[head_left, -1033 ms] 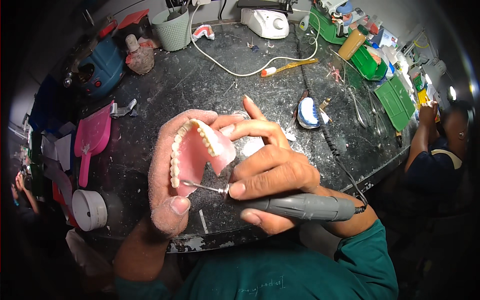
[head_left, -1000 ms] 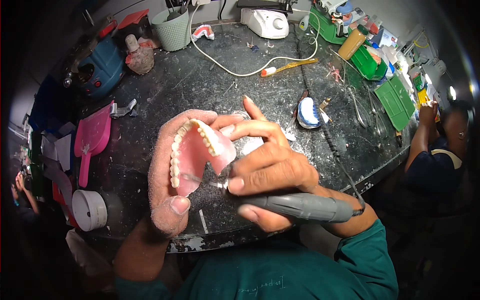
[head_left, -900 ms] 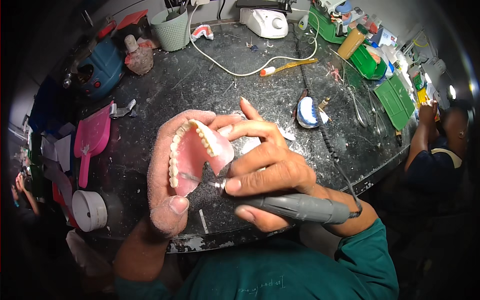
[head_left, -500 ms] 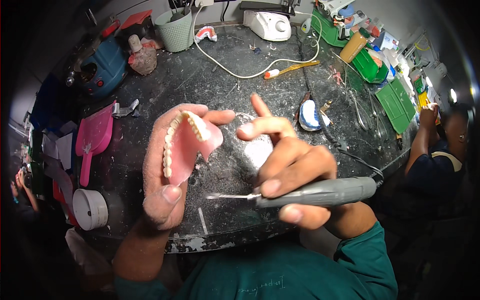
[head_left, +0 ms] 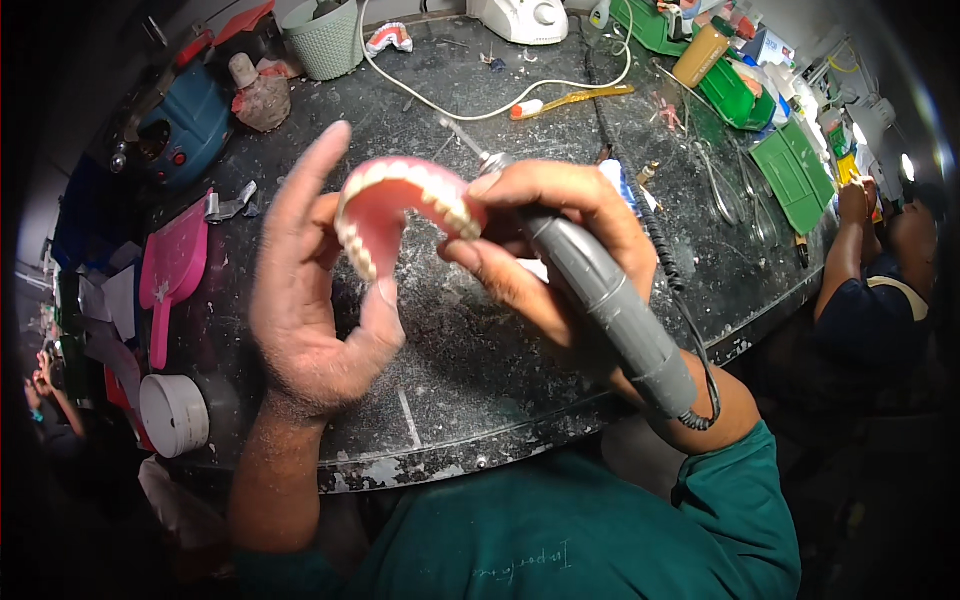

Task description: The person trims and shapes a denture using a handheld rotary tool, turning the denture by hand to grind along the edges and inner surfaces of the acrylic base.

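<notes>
A pink denture (head_left: pixel 372 205) with a curved row of cream teeth is raised over the dark worktop, between my two hands. My left hand (head_left: pixel 305 300), dusted with pale powder, has its thumb at the denture's left end and fingers behind it; one finger points upward. At the other end, my right hand (head_left: pixel 560 235) pinches the denture between thumb and finger. That same hand also carries a grey rotary handpiece (head_left: pixel 610 300), whose thin metal bur (head_left: pixel 462 135) points up and away from the denture. A coiled cord hangs from the handpiece's rear.
A pink dustpan (head_left: pixel 175 255) and a white round tub (head_left: pixel 174 415) lie left. Behind stand a blue machine (head_left: pixel 185 125), a pale basket (head_left: pixel 325 42) and a white control box (head_left: pixel 520 18). Green bins (head_left: pixel 795 178) line the right, where another person (head_left: pixel 875 300) sits. A white cable crosses the back.
The denture has turned, its arch now facing up. My right hand has come left and taken hold of its right end; the handpiece has swung from level to steeply tilted.
</notes>
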The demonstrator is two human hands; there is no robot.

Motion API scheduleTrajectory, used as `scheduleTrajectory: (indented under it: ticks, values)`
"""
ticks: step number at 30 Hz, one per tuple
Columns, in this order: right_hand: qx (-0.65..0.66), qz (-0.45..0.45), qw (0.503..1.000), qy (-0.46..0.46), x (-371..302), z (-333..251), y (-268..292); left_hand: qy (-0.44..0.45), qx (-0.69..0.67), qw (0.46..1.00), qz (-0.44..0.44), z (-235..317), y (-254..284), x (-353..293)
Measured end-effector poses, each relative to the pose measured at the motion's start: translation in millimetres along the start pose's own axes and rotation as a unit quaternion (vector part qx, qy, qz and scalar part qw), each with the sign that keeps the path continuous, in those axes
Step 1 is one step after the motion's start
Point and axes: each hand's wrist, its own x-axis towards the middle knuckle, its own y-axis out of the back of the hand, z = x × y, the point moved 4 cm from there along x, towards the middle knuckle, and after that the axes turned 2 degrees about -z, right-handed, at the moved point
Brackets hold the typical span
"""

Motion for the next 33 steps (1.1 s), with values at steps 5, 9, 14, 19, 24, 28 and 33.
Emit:
scheduleTrajectory:
  ticks: [5,9,14,19,24,28,33]
  values:
    - [0.016,0.019,0.999,-0.030,4,7,10,0.038,-0.017,0.997,0.064,-2,1,-4]
    - [0.002,-0.042,0.998,-0.040,8,1,11,-0.094,-0.012,0.996,-0.006,5,7,-8]
    - [0.024,-0.043,0.997,-0.060,7,3,10,-0.015,-0.024,0.999,0.044,-1,4,-14]
    - [0.040,-0.009,0.998,-0.055,6,3,11,0.027,-0.030,0.996,0.078,3,-1,-10]
    - [0.000,-0.001,1.000,0.031,10,-1,15,0.112,-0.058,0.992,0.027,-5,-11,-13]
    - [-0.048,-0.022,0.994,0.098,15,2,17,0.039,-0.078,0.995,0.043,0,-10,-1]
    - [-0.170,-0.108,0.953,0.226,16,4,16,0.082,-0.086,0.993,-0.019,-4,2,-2]
